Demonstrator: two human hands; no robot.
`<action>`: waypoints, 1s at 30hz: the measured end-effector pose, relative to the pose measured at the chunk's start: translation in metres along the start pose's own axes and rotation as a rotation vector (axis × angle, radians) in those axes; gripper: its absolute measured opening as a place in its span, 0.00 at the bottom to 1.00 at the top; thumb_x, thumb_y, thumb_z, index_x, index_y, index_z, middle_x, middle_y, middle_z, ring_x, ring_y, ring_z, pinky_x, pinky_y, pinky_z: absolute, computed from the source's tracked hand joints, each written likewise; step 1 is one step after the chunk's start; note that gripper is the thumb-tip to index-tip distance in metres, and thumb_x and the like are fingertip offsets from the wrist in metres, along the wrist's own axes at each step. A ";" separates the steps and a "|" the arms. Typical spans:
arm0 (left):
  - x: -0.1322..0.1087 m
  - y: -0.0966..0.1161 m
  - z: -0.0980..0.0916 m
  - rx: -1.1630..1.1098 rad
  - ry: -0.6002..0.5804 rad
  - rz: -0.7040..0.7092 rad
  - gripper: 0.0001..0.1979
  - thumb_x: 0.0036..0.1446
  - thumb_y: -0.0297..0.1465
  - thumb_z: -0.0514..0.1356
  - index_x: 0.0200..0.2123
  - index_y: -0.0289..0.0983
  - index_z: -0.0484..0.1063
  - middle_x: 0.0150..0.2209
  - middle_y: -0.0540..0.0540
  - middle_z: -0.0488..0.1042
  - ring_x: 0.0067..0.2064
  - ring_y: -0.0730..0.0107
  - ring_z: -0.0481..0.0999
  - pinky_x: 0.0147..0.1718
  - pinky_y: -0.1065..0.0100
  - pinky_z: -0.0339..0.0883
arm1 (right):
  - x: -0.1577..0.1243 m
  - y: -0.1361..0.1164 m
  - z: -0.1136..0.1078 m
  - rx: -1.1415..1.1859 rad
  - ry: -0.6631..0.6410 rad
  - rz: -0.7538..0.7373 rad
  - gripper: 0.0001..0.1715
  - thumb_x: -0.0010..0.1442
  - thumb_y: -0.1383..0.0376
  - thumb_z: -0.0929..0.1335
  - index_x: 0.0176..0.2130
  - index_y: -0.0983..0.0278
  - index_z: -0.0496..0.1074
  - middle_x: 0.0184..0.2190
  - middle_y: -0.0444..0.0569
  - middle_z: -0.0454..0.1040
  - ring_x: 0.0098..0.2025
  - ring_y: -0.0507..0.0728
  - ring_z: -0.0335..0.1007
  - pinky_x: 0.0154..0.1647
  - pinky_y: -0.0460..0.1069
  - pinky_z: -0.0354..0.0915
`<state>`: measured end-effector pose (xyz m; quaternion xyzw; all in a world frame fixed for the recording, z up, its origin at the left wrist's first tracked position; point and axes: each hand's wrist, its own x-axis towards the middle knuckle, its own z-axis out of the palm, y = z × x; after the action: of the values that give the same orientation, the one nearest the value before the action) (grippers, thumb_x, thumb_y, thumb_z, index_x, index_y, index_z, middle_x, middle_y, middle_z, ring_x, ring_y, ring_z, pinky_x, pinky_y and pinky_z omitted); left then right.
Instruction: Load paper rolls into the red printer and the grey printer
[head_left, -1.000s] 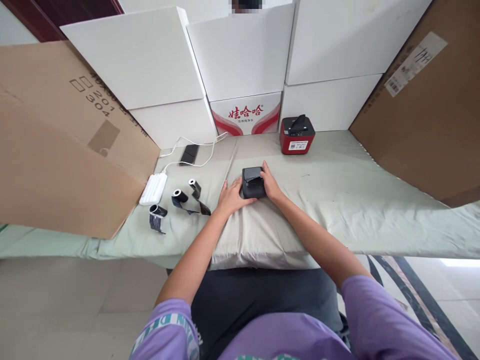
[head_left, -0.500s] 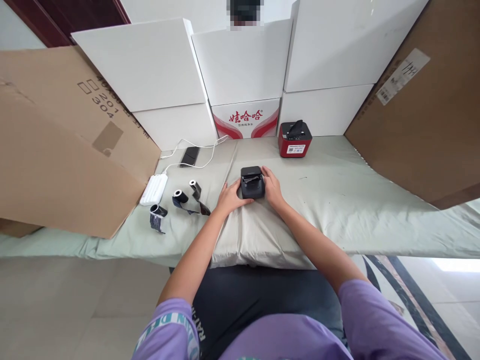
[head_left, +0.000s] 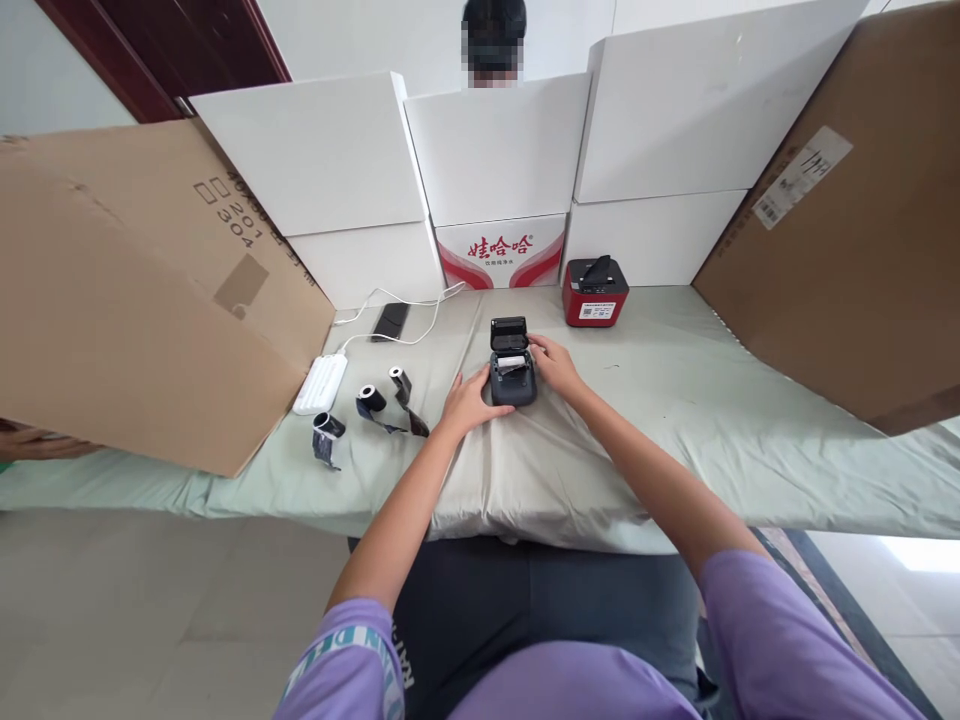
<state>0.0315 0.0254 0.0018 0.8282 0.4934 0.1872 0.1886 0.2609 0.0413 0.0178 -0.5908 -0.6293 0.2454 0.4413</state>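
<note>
Centre of frame: the black printer on the cloth-covered table. Its lid now stands swung back where half a second ago it lay shut, exposing a white paper roll in the well. The left hand lies flat, fingers spread, thumb braced against the near left corner. The right hand has its fingers closed on the right edge. Left of centre: dark rolls, a white power bank, a phone. Behind, right: a red printer.

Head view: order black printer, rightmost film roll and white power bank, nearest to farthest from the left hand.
1. Black printer, touching the left hand, on its right.
2. Rightmost film roll, just left of it.
3. White power bank, farther left.
</note>
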 end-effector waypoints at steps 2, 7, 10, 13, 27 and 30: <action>0.000 0.000 0.000 -0.007 -0.002 -0.001 0.55 0.52 0.50 0.73 0.77 0.43 0.53 0.74 0.39 0.64 0.74 0.50 0.65 0.77 0.45 0.42 | 0.008 -0.012 -0.007 -0.220 -0.042 -0.013 0.25 0.69 0.59 0.63 0.54 0.65 0.82 0.57 0.61 0.78 0.56 0.64 0.76 0.63 0.57 0.68; 0.000 -0.003 0.001 -0.028 0.002 0.019 0.54 0.53 0.50 0.72 0.77 0.44 0.54 0.74 0.40 0.64 0.73 0.49 0.66 0.77 0.45 0.42 | 0.035 -0.048 -0.009 -0.607 -0.410 0.114 0.16 0.59 0.62 0.75 0.47 0.60 0.86 0.50 0.58 0.81 0.53 0.67 0.78 0.55 0.56 0.70; 0.001 -0.004 0.002 -0.024 0.001 0.022 0.54 0.52 0.50 0.73 0.77 0.43 0.54 0.74 0.39 0.64 0.74 0.48 0.65 0.77 0.45 0.42 | 0.042 -0.061 -0.001 -0.712 -0.461 0.172 0.20 0.53 0.63 0.79 0.48 0.61 0.86 0.52 0.62 0.80 0.52 0.69 0.78 0.52 0.57 0.71; 0.001 -0.003 0.002 -0.022 0.006 0.019 0.55 0.52 0.50 0.73 0.77 0.44 0.54 0.74 0.39 0.64 0.74 0.47 0.65 0.77 0.44 0.42 | 0.039 -0.066 0.006 -0.773 -0.387 0.163 0.18 0.54 0.65 0.79 0.45 0.63 0.85 0.56 0.66 0.77 0.53 0.70 0.78 0.51 0.58 0.72; 0.000 0.000 -0.002 -0.085 0.012 0.013 0.51 0.51 0.52 0.73 0.74 0.45 0.60 0.72 0.41 0.67 0.73 0.46 0.66 0.77 0.43 0.42 | 0.031 -0.061 -0.026 -0.131 -0.218 -0.117 0.15 0.60 0.64 0.70 0.47 0.61 0.67 0.35 0.46 0.74 0.36 0.57 0.69 0.40 0.51 0.66; 0.002 -0.003 0.001 -0.072 0.011 0.029 0.50 0.51 0.54 0.72 0.73 0.45 0.63 0.72 0.40 0.68 0.73 0.45 0.66 0.77 0.43 0.42 | 0.027 -0.089 -0.028 0.273 -0.176 -0.069 0.19 0.64 0.52 0.69 0.49 0.58 0.66 0.32 0.43 0.73 0.31 0.56 0.67 0.33 0.50 0.65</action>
<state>0.0308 0.0280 -0.0002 0.8269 0.4754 0.2123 0.2126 0.2405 0.0449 0.1126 -0.4796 -0.6463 0.3640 0.4688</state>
